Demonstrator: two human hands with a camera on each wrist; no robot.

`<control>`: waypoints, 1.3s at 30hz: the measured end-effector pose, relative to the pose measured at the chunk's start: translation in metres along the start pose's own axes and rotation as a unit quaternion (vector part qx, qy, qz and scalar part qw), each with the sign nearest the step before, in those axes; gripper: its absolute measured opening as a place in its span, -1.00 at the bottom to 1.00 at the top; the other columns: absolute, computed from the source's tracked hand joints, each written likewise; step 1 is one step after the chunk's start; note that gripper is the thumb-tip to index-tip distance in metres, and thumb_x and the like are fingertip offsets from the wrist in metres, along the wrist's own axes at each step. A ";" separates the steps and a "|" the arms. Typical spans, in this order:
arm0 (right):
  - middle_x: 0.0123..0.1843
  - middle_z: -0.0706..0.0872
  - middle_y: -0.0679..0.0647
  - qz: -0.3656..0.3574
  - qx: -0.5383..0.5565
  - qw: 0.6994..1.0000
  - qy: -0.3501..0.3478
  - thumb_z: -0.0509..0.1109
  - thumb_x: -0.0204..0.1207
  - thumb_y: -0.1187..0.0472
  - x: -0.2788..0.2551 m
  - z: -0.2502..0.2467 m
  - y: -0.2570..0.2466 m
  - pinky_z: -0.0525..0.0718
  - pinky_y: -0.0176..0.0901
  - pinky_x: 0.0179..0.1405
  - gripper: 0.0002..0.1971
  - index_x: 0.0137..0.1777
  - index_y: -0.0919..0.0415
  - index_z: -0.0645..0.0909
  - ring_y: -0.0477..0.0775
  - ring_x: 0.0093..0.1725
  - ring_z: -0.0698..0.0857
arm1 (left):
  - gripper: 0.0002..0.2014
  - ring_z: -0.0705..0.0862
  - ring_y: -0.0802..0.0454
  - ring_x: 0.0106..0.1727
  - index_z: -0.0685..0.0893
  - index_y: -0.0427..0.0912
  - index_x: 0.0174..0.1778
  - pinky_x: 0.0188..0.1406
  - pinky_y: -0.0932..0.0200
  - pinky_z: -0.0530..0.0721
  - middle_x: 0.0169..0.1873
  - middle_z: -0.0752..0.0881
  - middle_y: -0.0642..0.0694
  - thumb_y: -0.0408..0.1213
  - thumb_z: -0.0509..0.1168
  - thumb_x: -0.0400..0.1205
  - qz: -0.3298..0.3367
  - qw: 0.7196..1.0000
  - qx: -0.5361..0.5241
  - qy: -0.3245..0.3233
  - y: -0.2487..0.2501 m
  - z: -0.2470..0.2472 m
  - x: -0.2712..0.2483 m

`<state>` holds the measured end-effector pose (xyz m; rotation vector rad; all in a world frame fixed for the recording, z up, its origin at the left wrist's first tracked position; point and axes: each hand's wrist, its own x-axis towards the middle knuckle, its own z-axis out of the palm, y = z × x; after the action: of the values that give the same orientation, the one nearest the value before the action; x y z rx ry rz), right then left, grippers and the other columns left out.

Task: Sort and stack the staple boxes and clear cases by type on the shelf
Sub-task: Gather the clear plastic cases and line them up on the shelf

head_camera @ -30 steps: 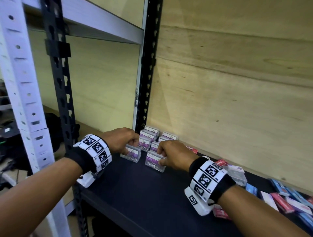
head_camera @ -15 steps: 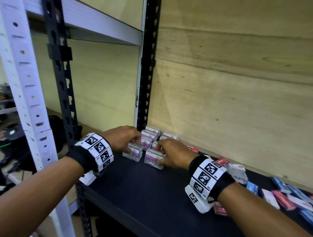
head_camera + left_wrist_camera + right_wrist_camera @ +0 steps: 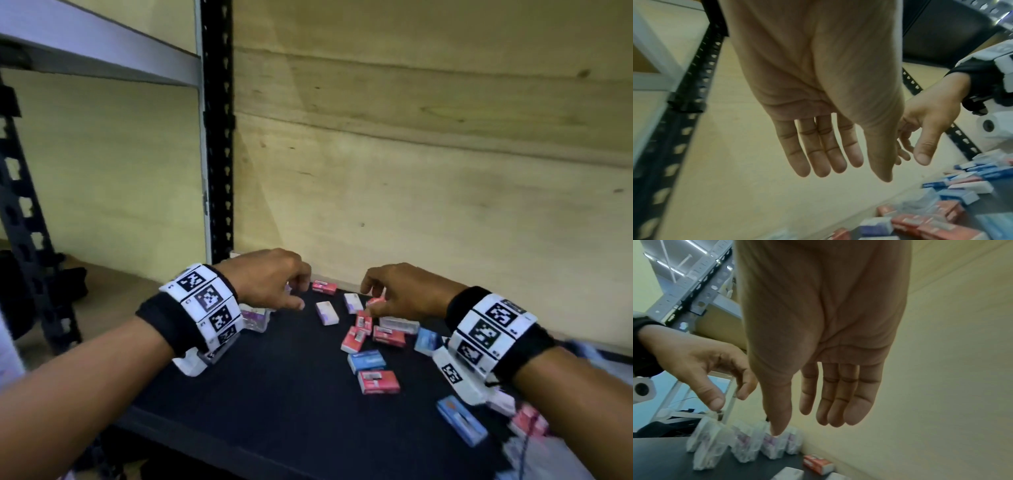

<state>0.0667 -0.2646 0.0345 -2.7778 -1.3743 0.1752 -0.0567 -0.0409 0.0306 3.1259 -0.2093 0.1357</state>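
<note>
Both of my hands hover empty over the black shelf (image 3: 274,394). My left hand (image 3: 270,281) hangs with relaxed fingers above the clear cases (image 3: 255,318), which its wrist band mostly hides. The left wrist view shows this hand (image 3: 828,146) with straight fingers and nothing in it. My right hand (image 3: 387,294) is over loose staple boxes: a white box (image 3: 327,312), a blue box (image 3: 366,360) and a red box (image 3: 378,382). From the right wrist, the right hand (image 3: 828,394) is empty too, with the purple-labelled clear cases (image 3: 748,446) standing in rows below it.
A black perforated post (image 3: 216,137) stands at the shelf's back left corner. A plywood wall (image 3: 428,171) closes the back, with a red box (image 3: 323,287) lying against it. A grey beam (image 3: 102,51) crosses overhead. More boxes (image 3: 460,425) lie near the front right.
Both hands have let go of the clear cases they held and have moved right toward the loose staple boxes. My view has swung right with them.
</note>
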 end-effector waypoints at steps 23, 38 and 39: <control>0.14 0.68 -0.10 0.281 -0.008 0.958 -0.050 0.48 0.55 0.01 -0.173 0.002 0.207 0.62 -0.09 0.14 -0.73 0.21 -0.06 0.60 0.00 0.11 0.65 | -0.59 0.59 0.05 0.09 0.61 -0.03 0.24 -0.01 0.18 0.51 0.13 0.62 0.02 -0.04 0.50 0.52 0.082 0.989 -0.002 -0.123 0.132 0.040 0.173; 0.37 0.60 0.00 0.309 -0.006 0.945 -0.103 0.50 0.50 0.27 -0.198 0.026 0.280 0.57 -0.18 0.16 -0.49 0.44 -0.03 0.53 -0.01 0.16 0.60 | -0.66 0.58 0.15 0.01 0.63 0.12 0.13 -0.12 0.25 0.46 0.04 0.59 0.15 -0.07 0.52 0.48 0.055 0.988 -0.014 -0.141 0.125 0.059 0.192; 0.37 0.61 -0.01 0.308 -0.003 0.946 -0.101 0.51 0.49 0.28 -0.197 0.026 0.283 0.58 -0.18 0.19 -0.49 0.42 -0.02 0.54 0.00 0.18 0.61 | -0.70 0.59 0.16 0.00 0.63 0.14 0.09 -0.14 0.26 0.46 0.03 0.60 0.17 -0.07 0.52 0.49 0.055 0.988 -0.028 -0.139 0.123 0.059 0.193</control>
<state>0.1682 -0.5932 0.0012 -3.1656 -0.4689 0.4812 0.1221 -0.1889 -0.0118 3.0644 -0.3799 -0.3039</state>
